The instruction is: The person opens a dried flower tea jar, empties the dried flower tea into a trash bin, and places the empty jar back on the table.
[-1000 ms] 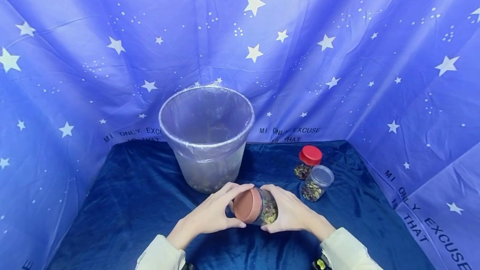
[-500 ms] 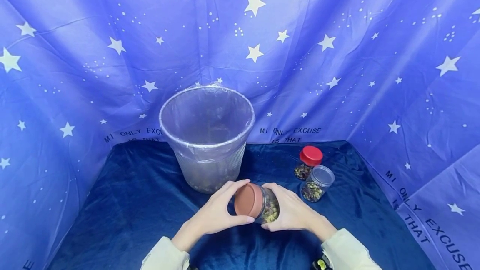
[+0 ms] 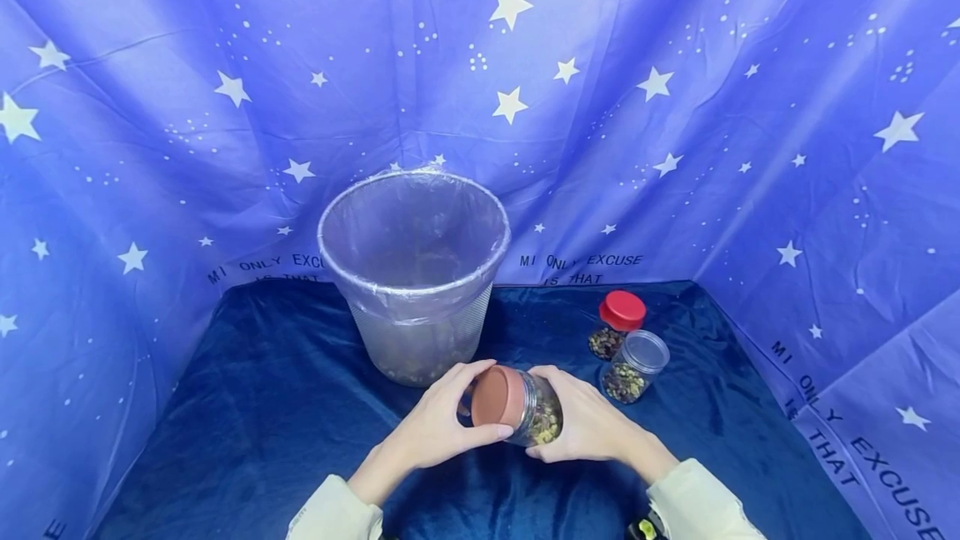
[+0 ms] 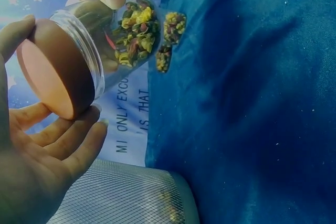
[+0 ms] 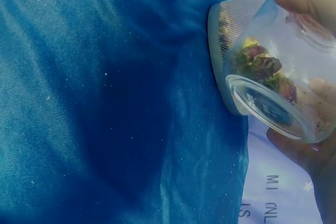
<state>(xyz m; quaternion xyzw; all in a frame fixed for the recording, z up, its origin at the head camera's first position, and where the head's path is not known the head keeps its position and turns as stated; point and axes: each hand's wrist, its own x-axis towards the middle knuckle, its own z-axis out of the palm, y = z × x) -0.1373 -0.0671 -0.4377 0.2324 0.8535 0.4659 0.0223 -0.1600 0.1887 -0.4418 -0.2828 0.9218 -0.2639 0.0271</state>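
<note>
Both hands hold a clear plastic jar [image 3: 543, 417] tilted on its side above the blue cloth, in front of the bin. My left hand [image 3: 431, 419] grips its terracotta-brown lid [image 3: 497, 398], thumb on the near side and fingers on the far side. Around the jar's body, toward the base, curls my right hand [image 3: 588, 422]. Inside lies a dried yellow, green and dark red flower mix [image 4: 137, 31], gathered toward the base. Beside the lid's edge the ribbed clear neck [image 4: 84, 43] shows in the left wrist view. The base [image 5: 268, 107] faces the right wrist camera.
A wire-mesh bin [image 3: 420, 340] lined with a clear bag stands behind the hands, with small bits at its bottom. To the right are a red-lidded jar [image 3: 622, 312] and a clear-topped jar [image 3: 633, 375], both part filled. Starry purple-blue fabric [image 3: 420, 65] hangs around the table.
My left thumb and fingers have shifted around the lid. The jar has moved slightly right, and more of its ribbed neck shows beside the lid. The bin and other jars stay put.
</note>
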